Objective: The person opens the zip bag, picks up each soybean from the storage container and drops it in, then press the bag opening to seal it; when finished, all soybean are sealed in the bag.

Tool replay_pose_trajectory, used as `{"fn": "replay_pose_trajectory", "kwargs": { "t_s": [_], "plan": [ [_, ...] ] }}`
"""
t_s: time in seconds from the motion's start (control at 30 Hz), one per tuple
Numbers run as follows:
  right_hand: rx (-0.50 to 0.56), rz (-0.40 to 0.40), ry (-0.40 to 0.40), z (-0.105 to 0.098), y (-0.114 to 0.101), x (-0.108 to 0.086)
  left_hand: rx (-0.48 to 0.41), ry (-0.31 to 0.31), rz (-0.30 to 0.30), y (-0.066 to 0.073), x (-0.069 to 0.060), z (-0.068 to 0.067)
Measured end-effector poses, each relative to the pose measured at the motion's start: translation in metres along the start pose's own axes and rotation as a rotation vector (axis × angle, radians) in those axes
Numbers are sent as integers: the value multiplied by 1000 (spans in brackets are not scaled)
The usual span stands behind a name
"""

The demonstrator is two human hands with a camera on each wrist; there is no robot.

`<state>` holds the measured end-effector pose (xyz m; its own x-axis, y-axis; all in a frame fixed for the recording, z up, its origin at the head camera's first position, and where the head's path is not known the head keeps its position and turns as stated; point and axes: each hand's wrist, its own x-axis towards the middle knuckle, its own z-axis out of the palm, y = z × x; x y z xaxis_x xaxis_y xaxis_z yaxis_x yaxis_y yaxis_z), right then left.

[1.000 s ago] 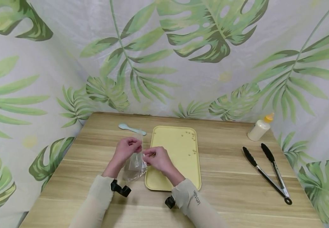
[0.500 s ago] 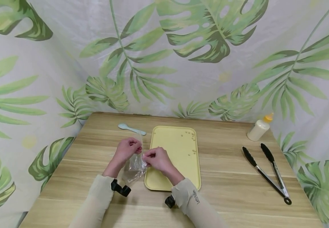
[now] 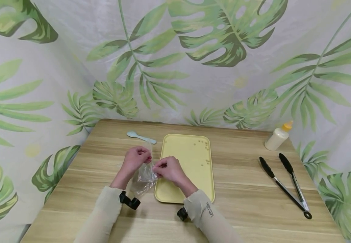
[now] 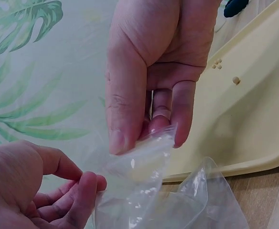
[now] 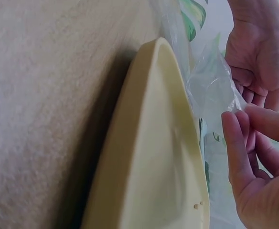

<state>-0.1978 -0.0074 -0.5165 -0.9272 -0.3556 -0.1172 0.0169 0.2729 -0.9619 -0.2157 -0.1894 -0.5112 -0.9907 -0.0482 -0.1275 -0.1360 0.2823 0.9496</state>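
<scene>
Plastic bag [image 3: 145, 177], clear and crinkled, hangs between both hands over the wooden table [image 3: 239, 209], just left of a pale yellow tray [image 3: 187, 175]. The left hand [image 3: 136, 158] pinches its upper edge between thumb and curled fingers; the right hand [image 3: 169, 168] pinches its edge too, reaching across the tray's left side. Small round pellets [image 3: 207, 147] lie mostly along the tray's right side. Beyond the left hand rests a light blue spoon [image 3: 142, 137]. Farther right, black-and-silver tongs [image 3: 291, 196] lie spread near an upright, yellow-topped bottle [image 3: 275, 140].
</scene>
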Motion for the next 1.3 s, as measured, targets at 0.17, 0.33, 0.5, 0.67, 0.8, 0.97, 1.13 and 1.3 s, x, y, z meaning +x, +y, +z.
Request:
{"fn": "replay_pose_trajectory", "kwargs": {
  "t_s": [0.17, 0.33, 0.5, 0.67, 0.8, 0.97, 1.13, 1.3],
  "plan": [
    [-59, -25, -8, 0, -2, 0, 17, 11, 16, 0, 0, 2],
    [-75, -41, -13, -1, -3, 0, 80, 11, 45, 0, 1, 5],
    [-66, -40, -13, -1, -1, 1, 100, 7, 45, -1, 2, 9],
    [-88, -42, -10, -2, 0, 2, 40, 7, 37, -1, 2, 10],
    [-103, -41, 1, -4, -1, 1, 7, 16, 66, -1, 0, 9],
    [-140, -56, 28, -6, -1, 1, 45, 45, 85, 0, 0, 6],
    [-185, -70, 68, -8, 0, 2, 84, 107, 51, 0, 1, 2],
    [-271, -111, 110, -10, 1, 3, 93, 146, 8, -2, 0, 1]
  ]
}}
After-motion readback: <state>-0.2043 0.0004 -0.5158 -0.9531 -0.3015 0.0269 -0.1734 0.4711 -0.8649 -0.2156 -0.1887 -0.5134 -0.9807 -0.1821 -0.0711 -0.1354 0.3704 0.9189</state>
